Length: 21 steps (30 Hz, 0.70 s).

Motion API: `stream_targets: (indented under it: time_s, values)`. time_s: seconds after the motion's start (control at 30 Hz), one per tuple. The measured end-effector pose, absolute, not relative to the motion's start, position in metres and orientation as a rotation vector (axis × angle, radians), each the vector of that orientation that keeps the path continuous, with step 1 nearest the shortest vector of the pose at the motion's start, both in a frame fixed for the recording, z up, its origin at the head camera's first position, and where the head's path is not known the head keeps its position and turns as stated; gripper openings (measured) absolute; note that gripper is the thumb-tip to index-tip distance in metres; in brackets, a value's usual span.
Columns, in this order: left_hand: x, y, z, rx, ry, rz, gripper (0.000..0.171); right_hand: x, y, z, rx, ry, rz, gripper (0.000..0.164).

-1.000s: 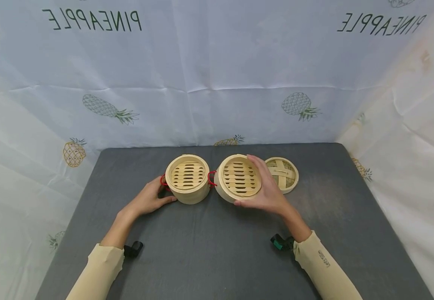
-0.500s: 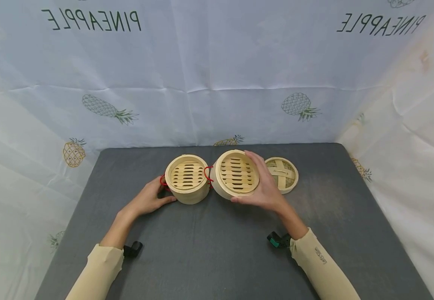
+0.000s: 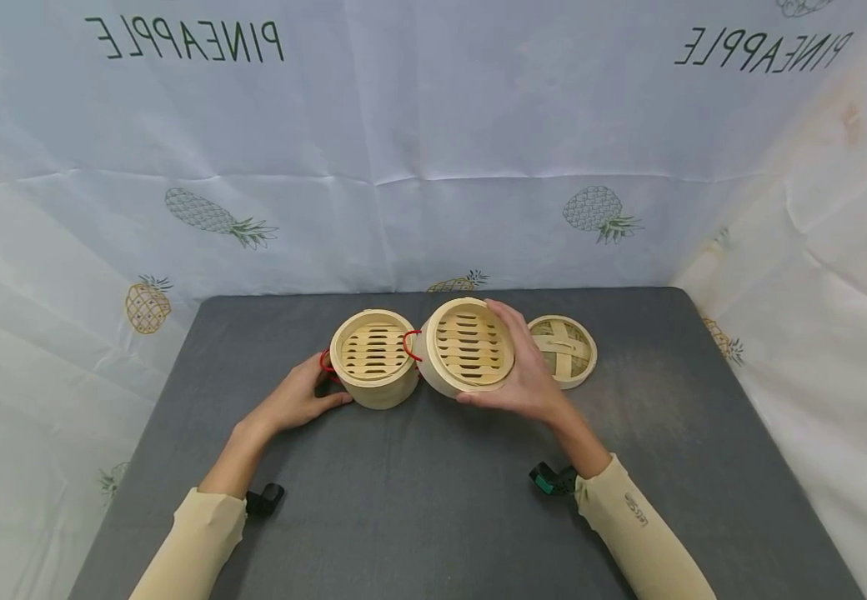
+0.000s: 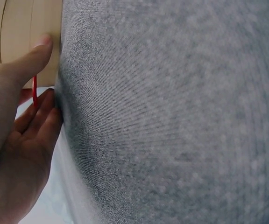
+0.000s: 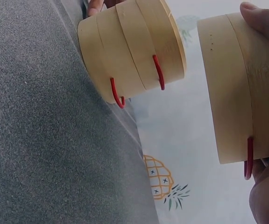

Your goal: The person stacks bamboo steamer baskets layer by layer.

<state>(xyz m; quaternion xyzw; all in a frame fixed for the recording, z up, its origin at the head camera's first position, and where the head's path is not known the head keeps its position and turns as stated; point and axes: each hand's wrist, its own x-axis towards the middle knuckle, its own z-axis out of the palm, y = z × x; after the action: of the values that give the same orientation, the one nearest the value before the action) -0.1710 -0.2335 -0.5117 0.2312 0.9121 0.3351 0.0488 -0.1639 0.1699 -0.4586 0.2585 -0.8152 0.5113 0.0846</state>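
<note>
Near the table's back, a stack of bamboo steamer baskets [image 3: 373,350] stands with slats showing on top and red handles at its sides. My left hand [image 3: 300,396] grips the stack's left side low down, thumb in front and fingers by the red handle [image 4: 35,91]. Raised and tilted beside it is another bamboo steamer basket [image 3: 471,346], held by my right hand [image 3: 527,375] round its right side. In the right wrist view this held basket [image 5: 230,88] is off the table, apart from the stack [image 5: 125,51], with a red handle [image 5: 249,158].
A woven bamboo lid [image 3: 564,350] lies on the grey table [image 3: 418,500] just right of the held basket, partly hidden by my right hand. Pineapple-print cloth [image 3: 418,225] hangs behind the table and at both sides.
My right hand has lifted the held steamer basket slightly and moved it left, its handle now overlapping the stack's edge in the head view. The left hand and the stack have stayed put.
</note>
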Motion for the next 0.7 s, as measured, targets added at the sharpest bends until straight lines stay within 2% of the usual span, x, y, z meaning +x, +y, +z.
stream_targets:
  time_s: [0.7]
  values:
    - [-0.1707, -0.2321, -0.511, 0.723, 2.785, 1.033, 0.073, -0.167, 0.1656, -0.4522, 0.81, -2.396, 1.539, 0.132]
